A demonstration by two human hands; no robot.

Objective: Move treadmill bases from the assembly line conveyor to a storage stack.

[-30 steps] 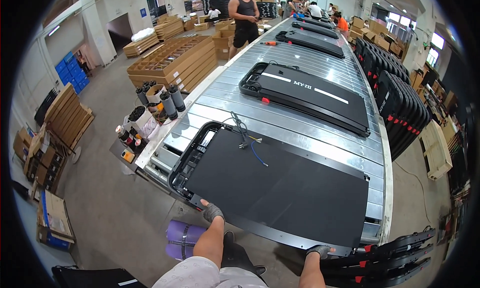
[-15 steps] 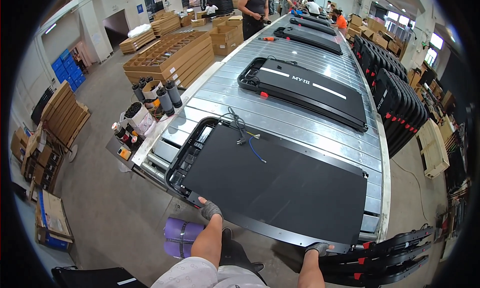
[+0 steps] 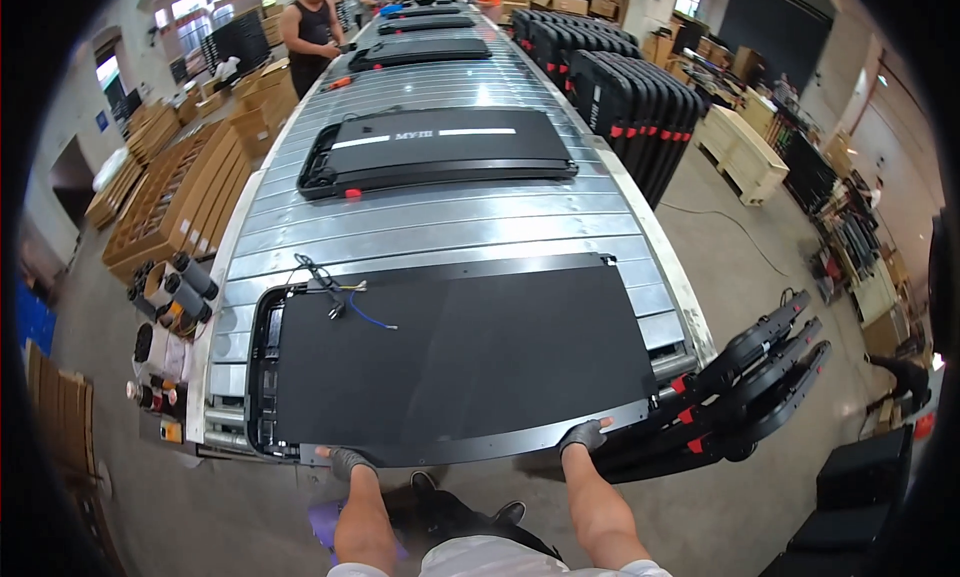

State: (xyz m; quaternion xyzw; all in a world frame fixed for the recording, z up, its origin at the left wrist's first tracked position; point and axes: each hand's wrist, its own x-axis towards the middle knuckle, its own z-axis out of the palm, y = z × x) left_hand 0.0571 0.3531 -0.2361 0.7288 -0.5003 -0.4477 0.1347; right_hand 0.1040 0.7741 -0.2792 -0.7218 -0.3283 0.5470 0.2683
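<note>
Black and flat, a treadmill deck (image 3: 455,362) lies across the near end of a metal slat conveyor (image 3: 440,222), its near edge overhanging so both gloved hands can take it: left hand (image 3: 347,462) and right hand (image 3: 585,435) each clenched on that rim. Loose wires (image 3: 335,289) trail from its far left corner. Beyond, finished units (image 3: 435,149) ride the line past workers, cardboard boxes (image 3: 175,192) and stacked frames (image 3: 625,92).
</note>
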